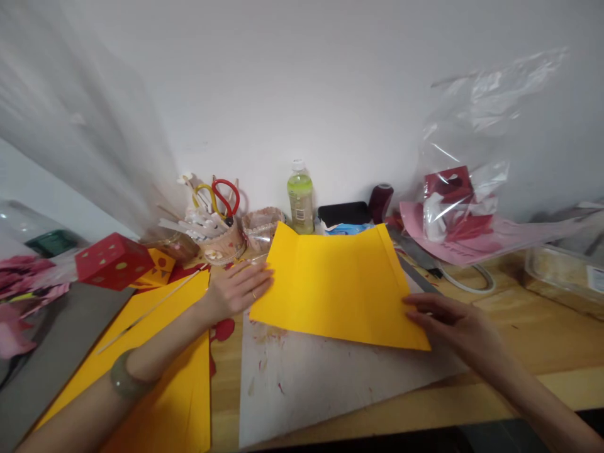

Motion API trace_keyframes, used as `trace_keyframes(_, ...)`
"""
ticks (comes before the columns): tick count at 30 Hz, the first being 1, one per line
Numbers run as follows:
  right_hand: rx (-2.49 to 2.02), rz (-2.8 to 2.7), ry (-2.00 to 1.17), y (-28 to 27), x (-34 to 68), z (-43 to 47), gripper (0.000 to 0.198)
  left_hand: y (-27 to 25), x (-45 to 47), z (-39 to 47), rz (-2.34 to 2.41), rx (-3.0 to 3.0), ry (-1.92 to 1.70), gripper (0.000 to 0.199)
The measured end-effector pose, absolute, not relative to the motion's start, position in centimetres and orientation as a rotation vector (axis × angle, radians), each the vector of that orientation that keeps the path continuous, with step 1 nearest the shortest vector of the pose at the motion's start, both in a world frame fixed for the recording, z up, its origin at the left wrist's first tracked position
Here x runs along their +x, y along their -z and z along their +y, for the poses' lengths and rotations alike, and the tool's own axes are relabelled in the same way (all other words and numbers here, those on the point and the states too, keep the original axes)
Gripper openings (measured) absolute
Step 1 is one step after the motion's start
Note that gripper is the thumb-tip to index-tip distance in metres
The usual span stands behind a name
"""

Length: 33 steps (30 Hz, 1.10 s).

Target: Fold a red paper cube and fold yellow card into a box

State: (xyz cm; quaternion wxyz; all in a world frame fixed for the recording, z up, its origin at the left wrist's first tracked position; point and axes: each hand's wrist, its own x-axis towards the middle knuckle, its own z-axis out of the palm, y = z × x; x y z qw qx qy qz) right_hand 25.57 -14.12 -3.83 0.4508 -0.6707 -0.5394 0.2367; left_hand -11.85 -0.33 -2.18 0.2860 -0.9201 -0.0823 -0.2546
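A sheet of yellow paper (pixel 340 283) with upright folds near its left and right ends is held up between both hands, tilted over a white board (pixel 302 390). At its left edge, my left hand (pixel 240 284) grips it with the fingers on the front and the thumb out of sight. My right hand (pixel 438 314) pinches its right edge between thumb and fingers. Under my left forearm lie more yellow sheets (pixel 184 377) with a thin stick (pixel 151 309) across them.
Behind stand a green drink bottle (pixel 301 198), a cup (pixel 224 244) with red- and yellow-handled scissors (pixel 226 196), and a dark thread spool (pixel 380 202). A red box (pixel 113 261) is at left; a clear bag (pixel 465 163) and plastic container (pixel 561 277) are at right.
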Motion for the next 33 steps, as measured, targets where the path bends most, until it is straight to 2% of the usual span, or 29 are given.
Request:
trace_keyframes(3, -1.637, -1.449, -0.612, 3.9, 23.6, -15.8, 0.039, 0.0, -11.6, 0.3, -0.637, -2.423, 0.633, 0.042)
trace_keyframes(5, -1.596, -1.612, -0.685, 3.8, 21.9, -17.2, 0.041, -1.9, -10.9, -0.8, -0.897, -2.376, 0.815, 0.051)
trace_keyframes(8, -1.476, -1.941, -0.775, 3.3, 19.1, -19.1, 0.050, -3.4, -8.8, -5.3, -0.844, -2.385, 1.097, 0.055)
trace_keyframes(11, -1.348, -2.159, -0.747, 2.1, 17.0, -19.8, 0.058, -2.2, -6.1, -10.5, -0.464, -2.728, 0.810, 0.048)
trace_keyframes(14, -1.299, -2.221, -0.756, 1.5, 17.4, -18.9, 0.047, 0.8, -3.9, -13.1, -0.465, -2.856, 0.422, 0.060)
trace_keyframes(16, -1.470, -2.156, -0.588, 2.0, 19.7, -17.4, 0.038, 2.7, -3.4, -13.1, -0.628, -2.820, 0.263, 0.051)
trace_keyframes(18, -1.813, -1.919, -0.107, 3.0, 23.3, -15.6, 0.033, 3.9, -3.7, -12.4, -0.661, -2.824, 0.189, 0.051)
trace_keyframes(19, -1.885, -1.844, -0.004, 3.6, 25.4, -14.8, 0.032, 4.2, -4.0, -12.0, -0.635, -2.842, 0.195, 0.052)
trace_keyframes(22, -1.924, -1.811, 0.131, 5.4, 30.5, -13.3, 0.037, 3.7, -5.4, -11.0, -0.528, -2.892, 0.414, 0.055)
trace_keyframes(26, -1.817, -1.941, 0.123, 6.9, 32.8, -13.7, 0.040, 1.2, -7.0, -10.2, -0.606, -2.729, 0.844, 0.062)
trace_keyframes(30, -1.741, -2.040, 0.100, 7.5, 33.1, -15.3, 0.041, -1.1, -7.9, -10.3, -0.476, -2.594, 0.876, 0.058)
trace_keyframes(33, -1.779, -2.077, 0.140, 7.3, 33.9, -16.7, 0.040, -1.0, -7.1, -10.4, -0.312, -2.596, 0.880, 0.050)
